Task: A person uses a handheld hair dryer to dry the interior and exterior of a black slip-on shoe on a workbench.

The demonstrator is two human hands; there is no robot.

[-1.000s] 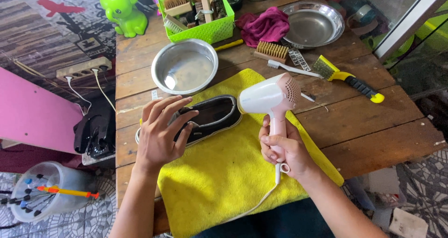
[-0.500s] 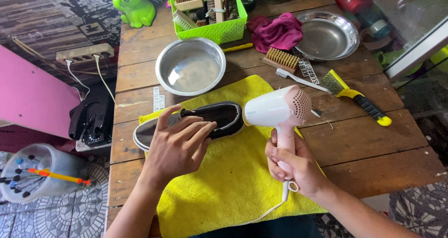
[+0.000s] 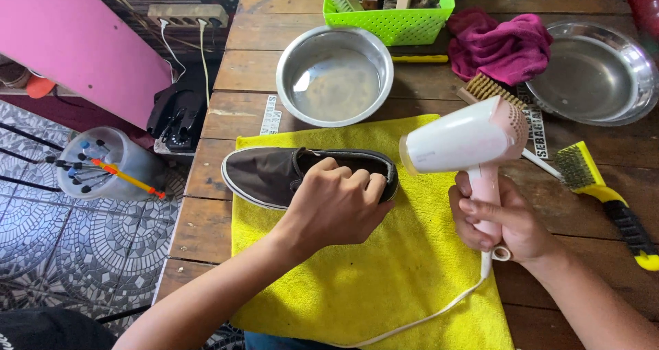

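Note:
A dark slip-on shoe (image 3: pixel 271 175) lies on its sole on a yellow cloth (image 3: pixel 384 274), toe to the left. My left hand (image 3: pixel 336 202) is curled over the shoe's opening, gripping its rim near the heel. My right hand (image 3: pixel 498 219) holds the handle of a pale pink hair dryer (image 3: pixel 467 144), whose nozzle points left toward the shoe's heel. The dryer's white cord (image 3: pixel 425 316) trails down across the cloth toward me.
A wooden table (image 3: pixel 247 110) carries a steel bowl (image 3: pixel 334 75), a steel pan (image 3: pixel 590 72), a magenta rag (image 3: pixel 501 44), a green basket (image 3: pixel 391 10), a bristle brush (image 3: pixel 491 89) and a yellow-handled wire brush (image 3: pixel 597 185). At left stand a pink panel (image 3: pixel 75 41) and a plastic tub (image 3: pixel 110 161).
My left hand has gone from resting flat on the shoe to closing over its opening. The dryer has moved closer to the heel, and the view has shifted nearer to the table.

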